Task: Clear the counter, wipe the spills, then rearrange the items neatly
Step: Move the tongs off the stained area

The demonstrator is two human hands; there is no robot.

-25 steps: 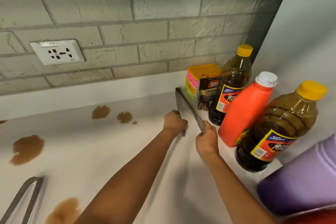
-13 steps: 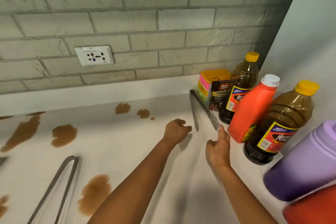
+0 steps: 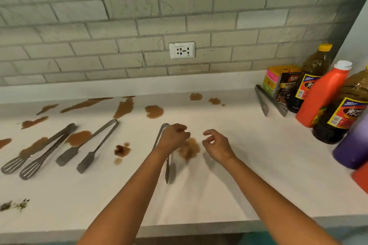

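Head view: left hand (image 3: 172, 137) fingers curled over tongs (image 3: 166, 153); right hand (image 3: 217, 145) loosely curled, holding nothing.

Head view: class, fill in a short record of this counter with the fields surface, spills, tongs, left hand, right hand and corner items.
surface: white counter below a brick wall with a socket
spills: brown patches across the back and left
tongs: two pairs at left, one by the packets, one under the left hand
left hand: on the middle tongs, grip blurred
right hand: loosely curled, holds nothing
corner items: brown bottles, orange bottle, purple container
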